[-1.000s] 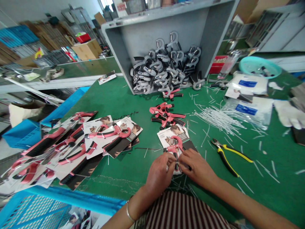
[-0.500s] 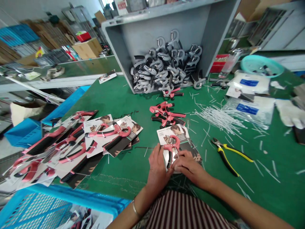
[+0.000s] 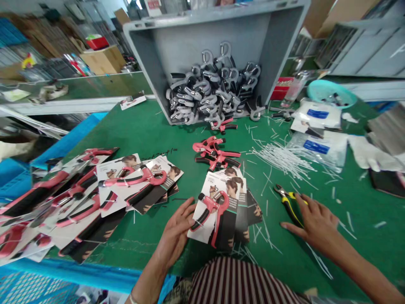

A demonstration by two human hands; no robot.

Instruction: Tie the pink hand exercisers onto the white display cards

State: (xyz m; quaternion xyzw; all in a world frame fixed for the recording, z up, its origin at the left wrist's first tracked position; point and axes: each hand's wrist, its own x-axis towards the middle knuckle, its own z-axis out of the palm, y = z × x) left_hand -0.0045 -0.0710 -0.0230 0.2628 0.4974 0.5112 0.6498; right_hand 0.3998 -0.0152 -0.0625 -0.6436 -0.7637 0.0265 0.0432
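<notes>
My left hand [image 3: 177,228] grips the left edge of a printed card [image 3: 232,217]. On that card lies a pink-and-black hand tool [image 3: 218,202] with a C-shaped head and a spring. More cards show partly beneath it, to the right. Spread over the diagonal cutters [image 3: 291,209] with yellow-and-black handles, my right hand [image 3: 318,221] has its fingers apart, and the handles are partly covered by it. Just beyond the card lie several loose pink tools [image 3: 217,154]. White cable ties [image 3: 281,158] are heaped to their right.
Several carded pink tools [image 3: 139,179] overlap on the left of the green table [image 3: 152,139]. A grey bin [image 3: 202,25] on its side holds many grey tools [image 3: 211,90]. Plastic bags [image 3: 319,150], a white glove [image 3: 368,154] and a turquoise bowl [image 3: 330,90] lie right. A blue crate [image 3: 79,270] stands lower left.
My right hand has left the card and moved right to the cutters. My left hand has shifted to the card's left edge, and the card with its tool is now tilted.
</notes>
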